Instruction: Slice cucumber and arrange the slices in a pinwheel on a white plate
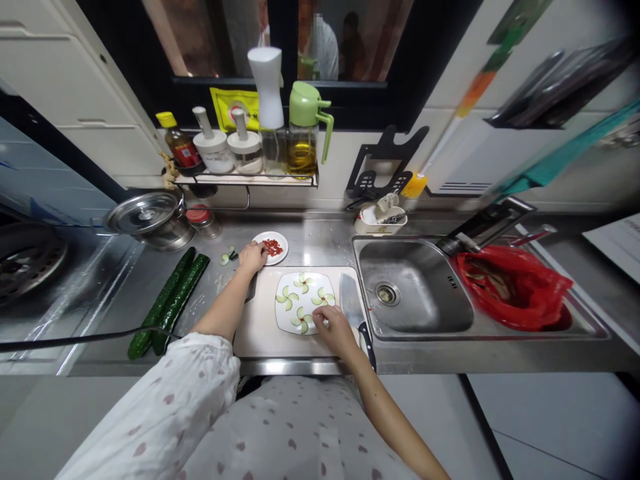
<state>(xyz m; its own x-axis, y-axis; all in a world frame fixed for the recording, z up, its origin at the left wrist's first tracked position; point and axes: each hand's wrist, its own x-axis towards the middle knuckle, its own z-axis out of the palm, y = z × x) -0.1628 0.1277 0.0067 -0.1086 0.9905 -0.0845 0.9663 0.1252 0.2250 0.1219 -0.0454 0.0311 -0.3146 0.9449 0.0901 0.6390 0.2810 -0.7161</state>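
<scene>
Your square plate (306, 301) lies on the cutting board (260, 345), with fans of green slices (302, 321) at twelve, three, six and nine o'clock. Your right hand (334, 328) is at its five o'clock edge, thumb and forefinger drawn narrow beside the lowest fan; whether they grip anything, I cannot tell. At the square plate's eleven o'clock, your left hand (253, 257) reaches over the small plate's (275, 261) nine o'clock rim, fingers bunched at the red pieces (273, 247), their hold unclear. The knife (350, 298) lies at three o'clock, the cucumbers (170, 303) at nine
</scene>
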